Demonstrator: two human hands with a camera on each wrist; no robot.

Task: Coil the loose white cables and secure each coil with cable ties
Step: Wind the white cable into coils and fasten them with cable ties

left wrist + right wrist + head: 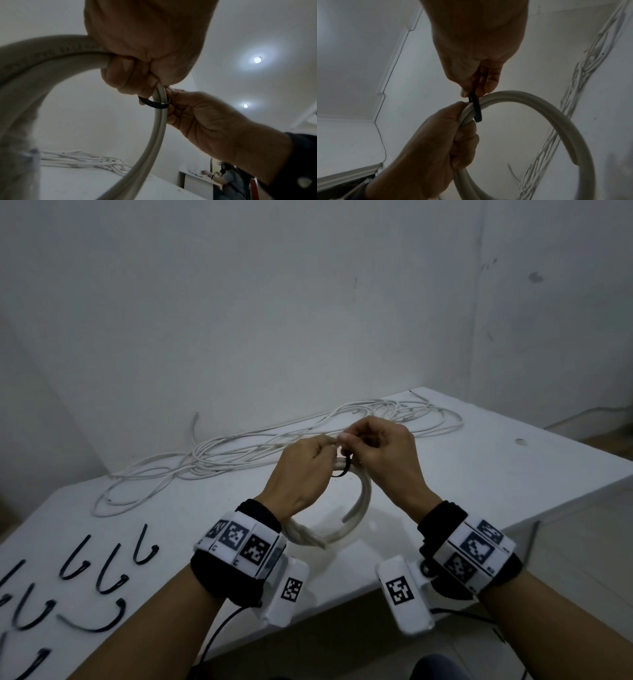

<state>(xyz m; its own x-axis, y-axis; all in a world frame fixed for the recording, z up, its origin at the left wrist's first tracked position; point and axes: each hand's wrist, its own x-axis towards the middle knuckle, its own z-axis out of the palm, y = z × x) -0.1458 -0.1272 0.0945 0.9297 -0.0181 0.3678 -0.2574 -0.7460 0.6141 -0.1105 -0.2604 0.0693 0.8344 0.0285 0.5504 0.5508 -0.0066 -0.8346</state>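
Observation:
A coil of white cable (359, 508) hangs in the air above the white table (479, 474). My left hand (301, 470) grips the top of the coil (42, 58), fingers curled round its strands. A black cable tie (344, 469) loops round the coil right beside that grip, seen as a dark band (154, 103) in the left wrist view. My right hand (380, 453) pinches the black tie (476, 108) between thumb and fingertips just above the cable (539, 105). The tie's head is hidden by the fingers.
A long tangle of loose white cable (274, 446) lies along the table's far side by the wall. Several spare black cable ties (102, 570) lie at the near left. The table's right edge (548, 508) drops to the floor. Another person (229, 178) works at a far table.

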